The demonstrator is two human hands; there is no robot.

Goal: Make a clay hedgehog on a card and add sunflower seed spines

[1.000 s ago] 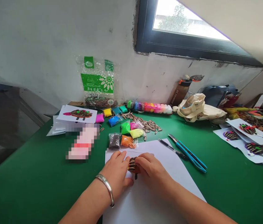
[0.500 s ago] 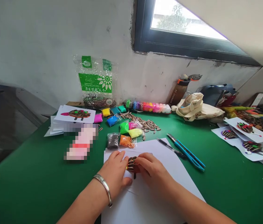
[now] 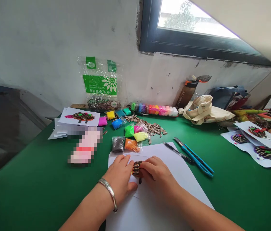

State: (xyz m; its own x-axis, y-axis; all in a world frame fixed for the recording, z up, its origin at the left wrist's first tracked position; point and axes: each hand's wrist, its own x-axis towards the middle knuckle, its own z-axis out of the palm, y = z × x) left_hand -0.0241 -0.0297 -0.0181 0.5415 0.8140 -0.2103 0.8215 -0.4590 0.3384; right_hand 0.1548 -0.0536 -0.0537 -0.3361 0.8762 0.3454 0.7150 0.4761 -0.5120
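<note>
Under my hands lies a stack of white paper (image 3: 174, 183) bearing a small figure of sunflower seeds (image 3: 137, 169) stuck in rows, with some orange and yellow clay showing at its edges. My left hand (image 3: 119, 173), with a silver bangle at the wrist, rests on the sheet against the figure's left side, fingers stretched out and thumb below. From the right, my right hand (image 3: 158, 175) pinches at the figure's right side; what its fingertips hold is hidden. A dark seed-like piece sticks out below the figure.
Clay packets (image 3: 132, 145) and loose sunflower seeds (image 3: 156, 128) lie beyond the paper. A black pen (image 3: 177, 151) and a blue utility knife (image 3: 195, 158) lie to the right. Finished seed pictures (image 3: 80, 116) are stacked at left, more at right. A bottle (image 3: 186, 93) stands behind.
The view has shifted slightly, so the table things appear a little further right. Both hands keep nearly the same place at the seed figure.
</note>
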